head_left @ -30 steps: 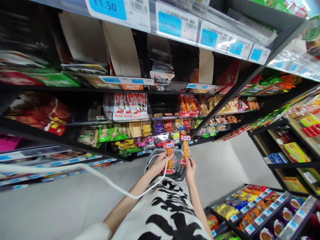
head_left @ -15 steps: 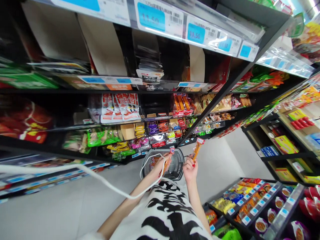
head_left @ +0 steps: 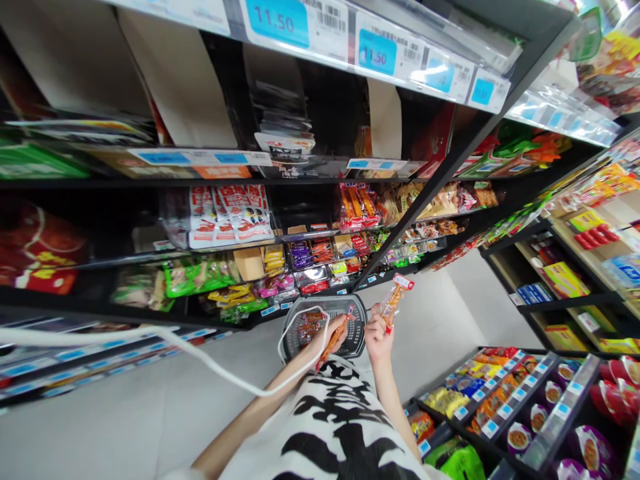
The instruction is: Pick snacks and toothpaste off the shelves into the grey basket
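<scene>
My right hand [head_left: 379, 337] grips a clear snack packet [head_left: 393, 305] with a red-and-white top and orange-brown food inside, held upright to the right of the basket. My left hand [head_left: 336, 333] is closed around another orange-brown snack packet [head_left: 330, 347], tilted over the basket. The grey shopping basket [head_left: 356, 347] sits in front of my body, with several similar packets [head_left: 311, 325] inside on its left. Part of the basket is hidden by my left hand and forearm.
A shelf unit [head_left: 310, 180] with packaged snacks and price labels stands ahead. A white cable [head_left: 200, 363] crosses from the left over my left forearm. At the lower right is a tiered display [head_left: 500, 400] of packets and tubs; more shelving [head_left: 555, 280] stands beyond it.
The packet in my right hand has turned to show its broader face. My left hand has shifted slightly lower and right, exposing more packets in the basket. The view has shifted a little.
</scene>
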`<move>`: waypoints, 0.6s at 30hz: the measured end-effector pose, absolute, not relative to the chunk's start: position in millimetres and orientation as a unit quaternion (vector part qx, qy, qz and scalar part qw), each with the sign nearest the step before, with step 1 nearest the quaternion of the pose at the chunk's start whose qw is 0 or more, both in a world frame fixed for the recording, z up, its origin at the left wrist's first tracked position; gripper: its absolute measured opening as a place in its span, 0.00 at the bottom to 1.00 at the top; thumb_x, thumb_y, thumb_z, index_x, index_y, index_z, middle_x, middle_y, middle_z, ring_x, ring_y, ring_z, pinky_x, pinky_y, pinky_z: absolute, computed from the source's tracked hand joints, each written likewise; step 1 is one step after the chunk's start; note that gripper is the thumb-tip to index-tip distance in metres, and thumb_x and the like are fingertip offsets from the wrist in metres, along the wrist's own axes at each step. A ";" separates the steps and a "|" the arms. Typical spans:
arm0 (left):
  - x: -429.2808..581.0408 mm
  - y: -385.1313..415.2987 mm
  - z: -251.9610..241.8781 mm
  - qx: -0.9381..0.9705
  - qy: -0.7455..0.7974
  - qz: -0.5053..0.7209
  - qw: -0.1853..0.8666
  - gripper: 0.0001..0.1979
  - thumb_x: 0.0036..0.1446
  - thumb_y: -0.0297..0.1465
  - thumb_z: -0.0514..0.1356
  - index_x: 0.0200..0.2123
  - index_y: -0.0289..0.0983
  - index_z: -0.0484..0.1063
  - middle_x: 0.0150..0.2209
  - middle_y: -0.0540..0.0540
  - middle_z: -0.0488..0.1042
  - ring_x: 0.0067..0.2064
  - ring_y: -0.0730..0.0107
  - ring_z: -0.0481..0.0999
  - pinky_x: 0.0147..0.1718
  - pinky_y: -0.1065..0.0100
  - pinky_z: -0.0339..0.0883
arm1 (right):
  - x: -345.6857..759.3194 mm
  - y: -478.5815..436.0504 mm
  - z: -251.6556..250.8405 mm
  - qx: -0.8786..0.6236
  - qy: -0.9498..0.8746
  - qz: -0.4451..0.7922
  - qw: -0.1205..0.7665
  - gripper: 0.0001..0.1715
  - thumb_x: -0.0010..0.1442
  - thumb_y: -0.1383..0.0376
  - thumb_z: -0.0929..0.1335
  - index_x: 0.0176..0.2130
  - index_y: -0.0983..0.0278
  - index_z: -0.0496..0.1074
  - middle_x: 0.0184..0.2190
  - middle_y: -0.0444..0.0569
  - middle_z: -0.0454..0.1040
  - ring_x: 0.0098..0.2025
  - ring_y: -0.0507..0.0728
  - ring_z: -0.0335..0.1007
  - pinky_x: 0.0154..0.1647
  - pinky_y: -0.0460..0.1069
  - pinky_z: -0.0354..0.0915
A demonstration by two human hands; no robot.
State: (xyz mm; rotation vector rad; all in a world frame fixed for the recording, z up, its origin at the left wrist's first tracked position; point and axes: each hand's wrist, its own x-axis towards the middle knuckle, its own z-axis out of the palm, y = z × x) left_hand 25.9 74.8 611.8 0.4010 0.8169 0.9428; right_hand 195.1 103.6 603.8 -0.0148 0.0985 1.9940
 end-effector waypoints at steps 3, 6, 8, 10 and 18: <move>26.8 74.7 612.3 0.189 0.407 0.459 0.767 0.26 0.56 0.49 0.64 0.49 0.36 0.73 0.21 0.55 0.63 0.15 0.81 0.55 0.15 0.73 0.40 | 194.6 104.2 601.8 -0.065 0.045 0.832 0.548 0.12 0.63 0.63 0.69 0.45 0.65 0.69 0.17 0.30 0.56 0.15 0.44 0.47 0.13 0.37 0.44; 26.2 77.1 614.5 0.197 0.403 0.481 0.753 0.29 0.51 0.42 0.70 0.54 0.38 0.70 0.25 0.55 0.66 0.17 0.83 0.55 0.16 0.74 0.41 | 193.8 104.1 601.2 -0.107 0.051 0.825 0.553 0.14 0.60 0.63 0.71 0.45 0.65 0.70 0.17 0.29 0.55 0.14 0.43 0.46 0.12 0.37 0.42; 25.5 80.9 618.4 0.194 0.379 0.486 0.763 0.32 0.49 0.37 0.71 0.57 0.39 0.68 0.28 0.54 0.67 0.19 0.83 0.55 0.17 0.75 0.43 | 193.2 103.8 601.2 -0.105 0.057 0.824 0.554 0.16 0.60 0.64 0.72 0.46 0.66 0.70 0.17 0.29 0.55 0.14 0.43 0.45 0.11 0.37 0.42; 24.7 86.1 623.6 0.166 0.332 0.481 0.794 0.30 0.51 0.37 0.69 0.57 0.36 0.68 0.28 0.52 0.67 0.19 0.81 0.57 0.18 0.75 0.47 | 192.7 103.6 601.0 -0.079 0.059 0.827 0.554 0.17 0.60 0.64 0.71 0.49 0.66 0.69 0.17 0.29 0.55 0.14 0.43 0.44 0.12 0.36 0.43; 15.5 90.7 636.6 0.022 0.174 0.458 0.872 0.23 0.60 0.36 0.56 0.55 0.30 0.70 0.22 0.53 0.59 0.18 0.78 0.51 0.15 0.74 0.46 | 194.1 102.4 599.0 -0.094 0.047 0.827 0.553 0.23 0.59 0.61 0.72 0.52 0.66 0.69 0.17 0.29 0.53 0.14 0.43 0.40 0.10 0.38 0.40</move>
